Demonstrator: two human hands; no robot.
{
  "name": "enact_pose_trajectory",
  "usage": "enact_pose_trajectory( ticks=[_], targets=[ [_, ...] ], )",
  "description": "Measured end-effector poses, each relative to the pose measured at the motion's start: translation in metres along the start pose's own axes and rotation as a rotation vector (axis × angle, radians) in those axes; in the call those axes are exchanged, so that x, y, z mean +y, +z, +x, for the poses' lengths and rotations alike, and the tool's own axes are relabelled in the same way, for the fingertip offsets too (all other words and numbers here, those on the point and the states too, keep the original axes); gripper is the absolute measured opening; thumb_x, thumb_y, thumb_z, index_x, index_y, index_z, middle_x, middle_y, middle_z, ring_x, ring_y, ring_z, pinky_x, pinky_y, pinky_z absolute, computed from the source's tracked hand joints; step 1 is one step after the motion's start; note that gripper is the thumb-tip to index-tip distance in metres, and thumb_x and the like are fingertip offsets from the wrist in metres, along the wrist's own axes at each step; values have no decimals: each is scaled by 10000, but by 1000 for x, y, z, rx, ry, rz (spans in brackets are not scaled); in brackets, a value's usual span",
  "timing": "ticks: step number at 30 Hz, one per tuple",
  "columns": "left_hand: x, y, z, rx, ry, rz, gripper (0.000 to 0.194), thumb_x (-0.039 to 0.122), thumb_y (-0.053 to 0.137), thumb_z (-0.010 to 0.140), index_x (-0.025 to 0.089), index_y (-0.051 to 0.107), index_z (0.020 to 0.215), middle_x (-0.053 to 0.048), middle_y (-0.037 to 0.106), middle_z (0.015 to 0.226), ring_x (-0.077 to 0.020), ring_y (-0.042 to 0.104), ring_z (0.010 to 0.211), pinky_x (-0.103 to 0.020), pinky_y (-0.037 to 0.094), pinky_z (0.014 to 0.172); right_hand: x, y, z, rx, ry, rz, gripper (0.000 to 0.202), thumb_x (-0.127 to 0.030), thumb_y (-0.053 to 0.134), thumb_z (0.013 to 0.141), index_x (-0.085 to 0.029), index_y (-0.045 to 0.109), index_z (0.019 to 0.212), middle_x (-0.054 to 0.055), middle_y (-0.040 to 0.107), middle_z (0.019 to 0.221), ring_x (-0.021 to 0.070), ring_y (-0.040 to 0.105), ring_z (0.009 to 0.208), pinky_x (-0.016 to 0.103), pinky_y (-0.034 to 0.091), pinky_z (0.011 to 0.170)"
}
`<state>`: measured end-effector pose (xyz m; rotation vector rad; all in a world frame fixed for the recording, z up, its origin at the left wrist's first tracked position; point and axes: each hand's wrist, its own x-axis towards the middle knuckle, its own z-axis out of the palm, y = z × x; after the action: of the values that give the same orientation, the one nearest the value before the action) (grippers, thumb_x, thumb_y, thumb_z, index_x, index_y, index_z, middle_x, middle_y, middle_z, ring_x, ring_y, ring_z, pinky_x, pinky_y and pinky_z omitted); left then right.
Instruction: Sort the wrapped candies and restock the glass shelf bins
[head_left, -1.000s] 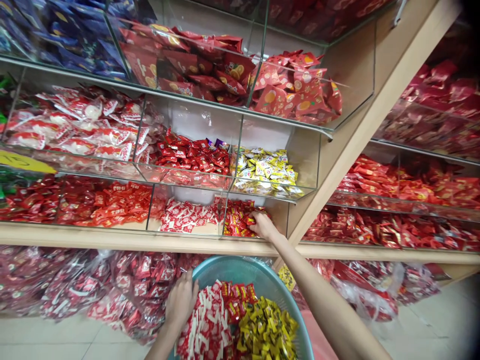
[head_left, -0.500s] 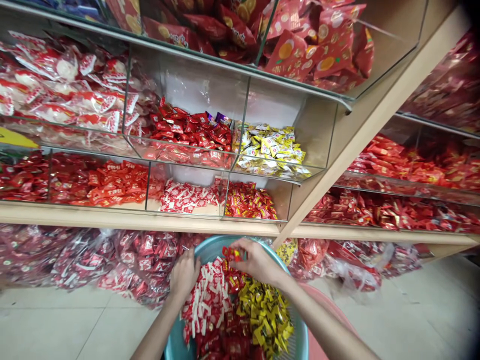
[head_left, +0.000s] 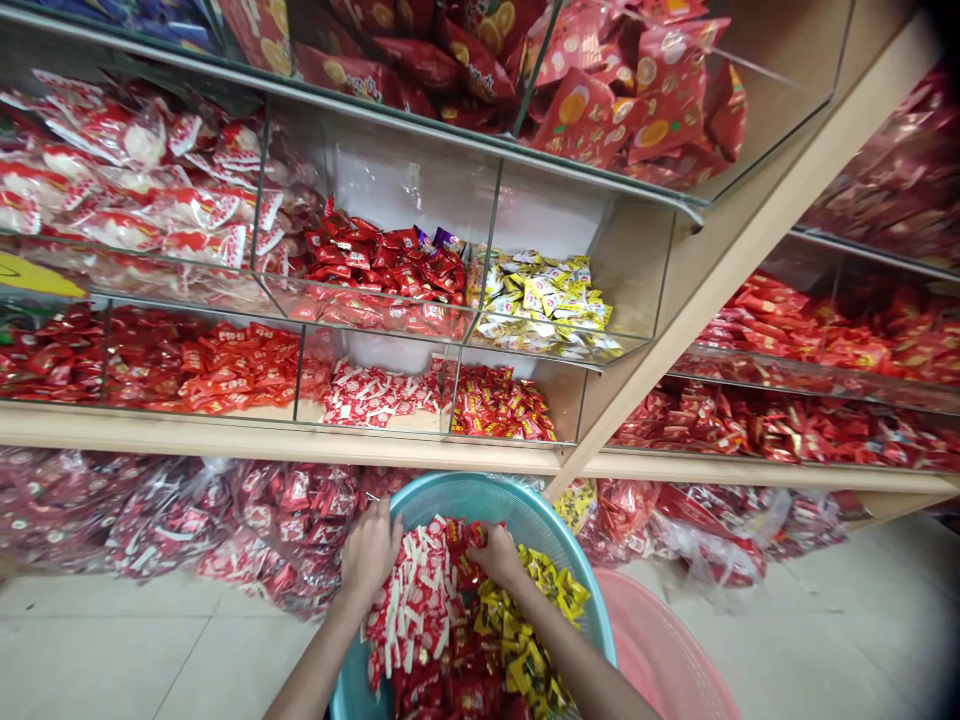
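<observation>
a: how many hands in the head view?
b: two. left hand (head_left: 371, 548) clasping the rim of one teal basket (head_left: 521, 508); right hand (head_left: 496, 553) inside it, curled at the red candies (head_left: 454, 532), cannot tell if grasping any.
a: hidden or cut off?
b: right fingertips, the basket's near edge, part of one pink basin (head_left: 667, 645).
a: in the basket?
b: four heaps, pieces uncountable: red, plus white-and-red candies (head_left: 412, 600), yellow candies (head_left: 562, 585), dark-red candies (head_left: 465, 690).

2 hands (head_left: 370, 552), 1 teal bskt (head_left: 480, 490), 1 pink bskt (head_left: 652, 645), 1 yel. tag (head_left: 37, 276), candies (head_left: 411, 600) too many to ct.
</observation>
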<state>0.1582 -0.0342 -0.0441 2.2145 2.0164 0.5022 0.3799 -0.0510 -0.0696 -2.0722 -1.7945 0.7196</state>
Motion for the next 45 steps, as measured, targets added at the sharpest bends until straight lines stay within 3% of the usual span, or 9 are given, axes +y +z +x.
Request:
enact_pose_trajectory(
  ticks=[7,13,19,29,38,45],
  targets=[
    [0,2,1,20,-13,-3,411,342,266,901,104,463,1172,-134,610,1064,-187,614,864,-269,476,673,5,9,-14,87,62,-92,203,-183,551,668,-197,573,870,63,662,875,206,595,844,236,382,661],
    [-1,3,1,-2,-33,-44,419,338,283,896,106,463,1195,-140,616,1059,-176,619,825,-271,486,645,14,16,-17,40,111,-165,217,-143,528,669,-148,564,883,76,665,832,185,613,780,219,361,604],
    [-3,7,1,37,-6,-61,428,341,271,897,104,476,1188,-139,626,1046,-189,628,818,-286,495,639,-2,14,-20,23,148,-280,344,-137,540,669,-132,556,1013,122,658,928,215,614,888,244,399,672],
    [-1,3,1,11,-15,-48,428,348,278,897,103,459,1198,-138,620,1055,-186,621,839,-280,490,649,-10,23,-21,0,157,-303,334,-242,538,721,-149,546,1042,107,660,967,242,604,937,301,405,743],
    [-1,1,1,19,-12,-11,430,349,278,898,98,459,1196,-138,617,1068,-191,619,863,-283,488,683,-6,17,-22,16,134,-282,254,-313,534,741,-168,586,942,95,659,938,229,601,911,271,387,709],
    [-1,1,1,8,-8,-24,421,341,267,902,94,464,1181,-140,617,1067,-184,623,857,-269,485,671,1,-4,-19,58,165,-246,227,-349,552,745,-160,607,858,100,660,852,211,607,825,244,361,634]
  ],
)
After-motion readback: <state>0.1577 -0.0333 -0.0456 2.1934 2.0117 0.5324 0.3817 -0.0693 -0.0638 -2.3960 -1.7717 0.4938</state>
